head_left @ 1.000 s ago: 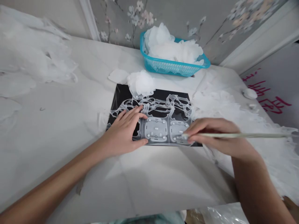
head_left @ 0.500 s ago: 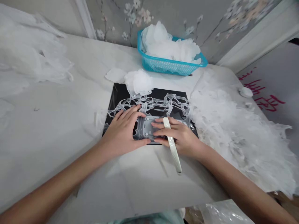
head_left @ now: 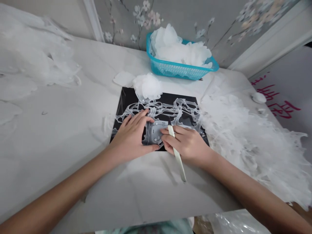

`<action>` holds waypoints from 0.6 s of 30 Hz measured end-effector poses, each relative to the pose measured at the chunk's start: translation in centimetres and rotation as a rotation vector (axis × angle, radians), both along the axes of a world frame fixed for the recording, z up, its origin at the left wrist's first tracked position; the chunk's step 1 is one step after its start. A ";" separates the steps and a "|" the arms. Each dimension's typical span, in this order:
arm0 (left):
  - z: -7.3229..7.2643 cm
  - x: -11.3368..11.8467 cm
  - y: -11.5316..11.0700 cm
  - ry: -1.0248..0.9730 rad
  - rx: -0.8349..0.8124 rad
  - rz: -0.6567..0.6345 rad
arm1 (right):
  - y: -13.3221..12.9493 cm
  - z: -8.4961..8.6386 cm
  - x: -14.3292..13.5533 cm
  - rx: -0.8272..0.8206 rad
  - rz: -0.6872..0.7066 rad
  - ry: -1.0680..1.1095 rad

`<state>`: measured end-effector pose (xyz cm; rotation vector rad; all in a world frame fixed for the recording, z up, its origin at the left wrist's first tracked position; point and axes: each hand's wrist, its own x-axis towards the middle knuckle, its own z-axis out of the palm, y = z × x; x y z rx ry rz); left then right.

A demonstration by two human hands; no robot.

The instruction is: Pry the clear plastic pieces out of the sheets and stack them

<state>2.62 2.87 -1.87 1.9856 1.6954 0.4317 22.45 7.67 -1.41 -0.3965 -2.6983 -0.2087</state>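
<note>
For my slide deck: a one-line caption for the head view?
Left hand pins translucent silicone sheet on black mat; right hand grips pale stick tool.

1. Home room used as a piecework bench, not a factory floor: grey floral wallpaper (head_left: 151, 16) at 12 o'clock, white door or window trim (head_left: 94, 22) at 11.
2. White marble-look table (head_left: 73, 107) serves as the work surface.
3. Black work mat (head_left: 126, 97) at centre, with translucent silicone sheet (head_left: 156, 130) on it.
4. Heaps of white trimmed scrap (head_left: 243, 136) at 3 o'clock and at 10.
5. Teal plastic basket (head_left: 180, 70) piled with white pieces at 1 o'clock.
</note>
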 end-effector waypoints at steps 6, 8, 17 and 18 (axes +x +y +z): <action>-0.1 -0.1 -0.1 0.006 0.042 -0.004 | 0.2 0.5 0.2 -0.120 0.003 -0.013; -0.1 0.0 0.0 0.023 0.040 -0.010 | 0.1 0.8 0.1 -0.133 -0.027 -0.027; 0.0 0.1 0.0 0.007 0.008 0.002 | -0.9 -0.1 -0.3 -0.015 -0.147 -0.070; 0.1 0.1 0.0 0.006 0.001 0.005 | -0.8 -0.1 -0.3 -0.006 -0.181 -0.048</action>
